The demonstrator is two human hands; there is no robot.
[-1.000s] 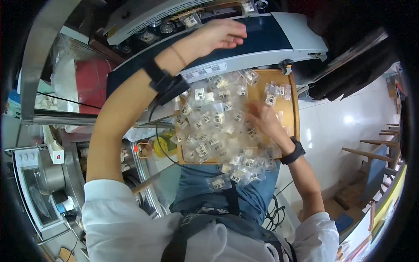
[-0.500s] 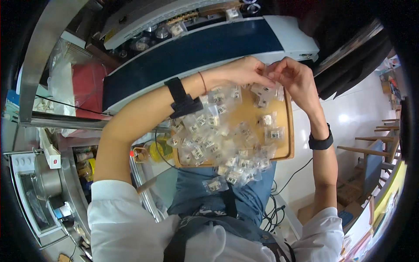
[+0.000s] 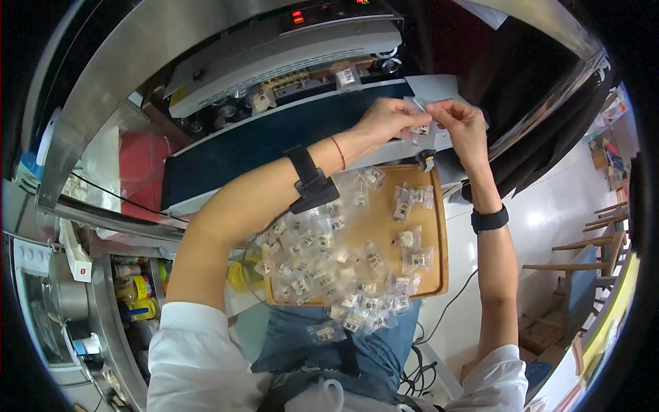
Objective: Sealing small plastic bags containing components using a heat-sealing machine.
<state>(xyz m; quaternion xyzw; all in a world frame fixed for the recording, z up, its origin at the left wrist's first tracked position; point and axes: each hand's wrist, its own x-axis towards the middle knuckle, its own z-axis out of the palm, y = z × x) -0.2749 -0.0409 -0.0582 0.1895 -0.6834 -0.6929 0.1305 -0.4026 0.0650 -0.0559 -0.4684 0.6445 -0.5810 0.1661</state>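
Note:
My left hand (image 3: 386, 123) and my right hand (image 3: 463, 127) meet above the near right end of a dark conveyor belt (image 3: 274, 141). Both pinch the top edge of a small clear plastic packet (image 3: 417, 134) with a dark-printed label, which hangs upright between them. Below, a wooden tray (image 3: 384, 206) rests at my lap, its left part heaped with similar packets (image 3: 309, 254). A few packets (image 3: 414, 258) lie apart along its right side. Two more packets, one at the left (image 3: 262, 101) and one farther right (image 3: 347, 77), stand in the belt machine's sealing channel.
A grey machine housing (image 3: 288, 62) with red lit digits runs behind the belt. Dark cloth (image 3: 528, 130) hangs at the right. Several packets spill over the tray's front edge onto my lap. Metal frame bars (image 3: 110, 213) and a shelf with yellow-labelled jars (image 3: 141, 295) stand left.
My hands have lifted from the tray's far right corner toward the belt end with the packet between them. The packets in the machine have shifted left along it. My view has tilted up.

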